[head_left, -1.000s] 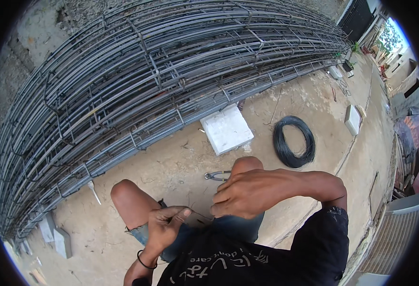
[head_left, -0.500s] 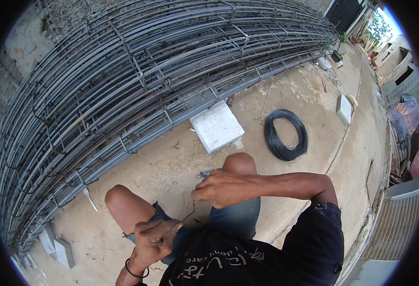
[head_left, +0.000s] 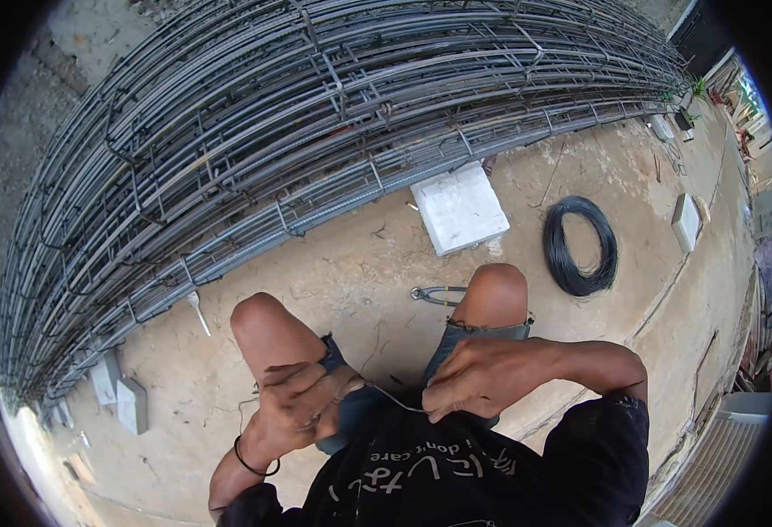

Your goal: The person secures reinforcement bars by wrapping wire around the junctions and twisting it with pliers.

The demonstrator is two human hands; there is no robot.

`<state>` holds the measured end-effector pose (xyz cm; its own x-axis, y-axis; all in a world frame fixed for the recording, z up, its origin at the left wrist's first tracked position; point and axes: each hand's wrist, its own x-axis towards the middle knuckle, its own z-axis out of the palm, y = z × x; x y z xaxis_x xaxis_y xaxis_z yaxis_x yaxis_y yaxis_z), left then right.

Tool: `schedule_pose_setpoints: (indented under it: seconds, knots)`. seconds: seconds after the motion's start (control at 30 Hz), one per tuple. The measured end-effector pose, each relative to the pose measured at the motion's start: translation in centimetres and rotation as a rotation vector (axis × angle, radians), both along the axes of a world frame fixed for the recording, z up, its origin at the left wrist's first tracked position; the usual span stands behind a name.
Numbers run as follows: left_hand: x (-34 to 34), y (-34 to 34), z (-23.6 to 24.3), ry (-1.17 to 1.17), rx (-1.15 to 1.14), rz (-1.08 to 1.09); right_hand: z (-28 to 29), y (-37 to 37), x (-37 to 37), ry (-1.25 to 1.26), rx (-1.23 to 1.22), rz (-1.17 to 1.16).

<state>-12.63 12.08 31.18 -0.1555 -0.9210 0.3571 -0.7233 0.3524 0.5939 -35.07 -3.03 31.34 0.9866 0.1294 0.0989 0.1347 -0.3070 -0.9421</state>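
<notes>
A short length of thin wire point(head_left: 395, 400) runs between my two hands above my lap. My left hand point(head_left: 302, 404) is closed on one end of it, by my left thigh. At the other end, my right hand point(head_left: 482, 378) pinches the wire over my right thigh; its fingertips partly hide that end. Another thin strand shows beside my left wrist. Pincers point(head_left: 438, 295) lie on the ground by my right knee, partly hidden behind it. Farther right rests a coil of dark wire point(head_left: 581, 246).
Long stacked rebar cages point(head_left: 315, 114) stretch across the far side. A white block point(head_left: 460, 209) sits at their edge, another block point(head_left: 686, 222) farther right, and grey blocks point(head_left: 131, 406) at the left. A white plastic fork point(head_left: 199, 313) lies near the cages. Wire scraps dot the concrete.
My right hand has come down and nearer to me, away from the pincers. The wire is now stretched sideways between both hands. The view has shifted, so surroundings appear farther right.
</notes>
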Motion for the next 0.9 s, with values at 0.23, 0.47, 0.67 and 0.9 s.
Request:
schedule_pose_setpoints:
  seconds: [0.23, 0.47, 0.67, 0.9]
  knots:
    - [-1.0, 0.2, 1.0, -0.417, 0.203, -0.189, 1.6, -5.8, -0.9, -0.026, -0.303, -0.120]
    - [-1.4, 1.0, 1.7, -0.593, 0.098, 0.194, -0.3, -13.0, -8.2, 0.264, 0.104, -0.493]
    - [2.7, 0.7, 2.4, -0.645, 0.016, 0.088, 0.3, -20.7, -18.7, 0.457, 0.040, -0.761]
    - [-4.7, -8.6, -1.8, -0.736, -0.335, -0.318, 4.0, -13.5, -6.1, 0.131, -0.306, -0.736]
